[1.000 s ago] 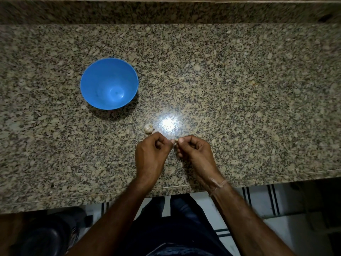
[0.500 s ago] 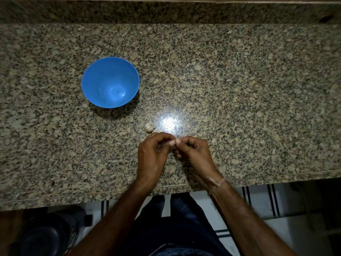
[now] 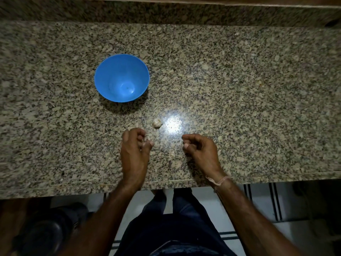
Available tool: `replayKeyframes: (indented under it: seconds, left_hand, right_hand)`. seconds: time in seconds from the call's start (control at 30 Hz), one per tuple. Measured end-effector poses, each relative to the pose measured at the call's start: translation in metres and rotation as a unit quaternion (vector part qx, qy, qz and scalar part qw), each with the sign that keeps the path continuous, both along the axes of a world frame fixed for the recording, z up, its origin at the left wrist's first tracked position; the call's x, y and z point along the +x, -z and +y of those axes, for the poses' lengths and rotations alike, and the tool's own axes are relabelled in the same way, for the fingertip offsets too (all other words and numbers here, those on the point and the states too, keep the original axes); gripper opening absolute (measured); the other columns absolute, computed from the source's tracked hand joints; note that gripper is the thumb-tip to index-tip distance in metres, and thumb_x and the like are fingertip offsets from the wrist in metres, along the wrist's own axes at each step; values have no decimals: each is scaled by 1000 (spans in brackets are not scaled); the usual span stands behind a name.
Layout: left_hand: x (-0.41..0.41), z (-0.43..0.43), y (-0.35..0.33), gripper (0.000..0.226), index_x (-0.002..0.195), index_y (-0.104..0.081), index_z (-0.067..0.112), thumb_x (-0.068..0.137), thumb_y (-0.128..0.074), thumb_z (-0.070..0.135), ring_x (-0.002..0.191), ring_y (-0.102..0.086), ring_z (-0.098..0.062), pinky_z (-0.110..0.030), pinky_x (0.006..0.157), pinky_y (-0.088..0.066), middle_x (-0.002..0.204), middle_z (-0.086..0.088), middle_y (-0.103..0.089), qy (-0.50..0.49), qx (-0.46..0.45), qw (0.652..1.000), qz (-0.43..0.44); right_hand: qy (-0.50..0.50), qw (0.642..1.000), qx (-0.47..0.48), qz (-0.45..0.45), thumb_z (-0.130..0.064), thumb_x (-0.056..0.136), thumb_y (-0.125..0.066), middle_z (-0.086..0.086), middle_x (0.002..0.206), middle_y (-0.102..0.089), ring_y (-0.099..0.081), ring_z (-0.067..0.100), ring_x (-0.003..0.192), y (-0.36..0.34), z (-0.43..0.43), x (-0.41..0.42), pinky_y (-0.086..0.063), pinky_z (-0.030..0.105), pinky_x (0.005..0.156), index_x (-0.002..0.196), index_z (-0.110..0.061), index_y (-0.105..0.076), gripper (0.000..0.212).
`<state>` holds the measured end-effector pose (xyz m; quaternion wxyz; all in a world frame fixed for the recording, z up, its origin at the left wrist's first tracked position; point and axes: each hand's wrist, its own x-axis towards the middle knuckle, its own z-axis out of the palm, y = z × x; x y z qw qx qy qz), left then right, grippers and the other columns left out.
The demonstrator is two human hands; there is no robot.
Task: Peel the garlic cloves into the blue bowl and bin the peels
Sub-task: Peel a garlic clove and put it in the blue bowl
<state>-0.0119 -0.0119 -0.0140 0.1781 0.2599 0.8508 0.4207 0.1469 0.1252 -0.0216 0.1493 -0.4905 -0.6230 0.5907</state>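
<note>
The blue bowl (image 3: 103, 78) stands empty on the granite counter (image 3: 239, 108), left of centre. A small unpeeled piece of garlic (image 3: 156, 123) lies in front of it, beside a bright light glare. My left hand (image 3: 135, 150) rests just below-left of that garlic, fingers curled around what looks like a small pale garlic clove. My right hand (image 3: 200, 149) is about a hand's width to the right, fingers curled and thumb against the forefinger; nothing shows in it. A pale scrap of peel (image 3: 172, 153) lies on the counter between the hands.
The counter's front edge (image 3: 73, 187) runs just behind my wrists, and a raised granite backsplash (image 3: 166, 12) closes the far side. On the floor at lower left sits a dark round container (image 3: 42, 235). My legs stand on a white tiled floor (image 3: 276, 206).
My hands, pinched together on one clove, have pulled apart, the left going left and the right going right. A scrap of peel now lies between them. Bowl and loose garlic stayed put.
</note>
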Motion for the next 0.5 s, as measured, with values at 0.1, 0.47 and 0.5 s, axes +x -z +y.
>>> replayKeyframes:
  seconds: [0.1,0.47,0.5]
  left_hand:
    - [27,-3,2,25,106,-61,22,89,-79,25,84,-54,-4,-12,66,-45,101,10,-50,56,-17,998,-6]
    - [49,13,17,15,84,-63,23,90,-76,20,76,-53,-12,-37,64,-49,83,10,-54,102,-47,992,54]
    - [49,14,17,15,83,-63,22,91,-75,19,76,-53,-12,-36,63,-48,82,10,-54,100,-53,992,56]
  right_hand:
    - [-1,1000,19,-12,2,92,-73,-3,108,-77,-73,6,98,0,-3,9,-62,27,89,118,-9,-77,28]
    - [-68,992,102,-12,4,94,-71,1,114,-66,-68,1,98,0,-3,13,-58,16,84,124,-10,-72,33]
    - [-86,989,120,-15,4,94,-70,1,114,-65,-66,0,98,0,-1,9,-55,12,84,124,-9,-72,33]
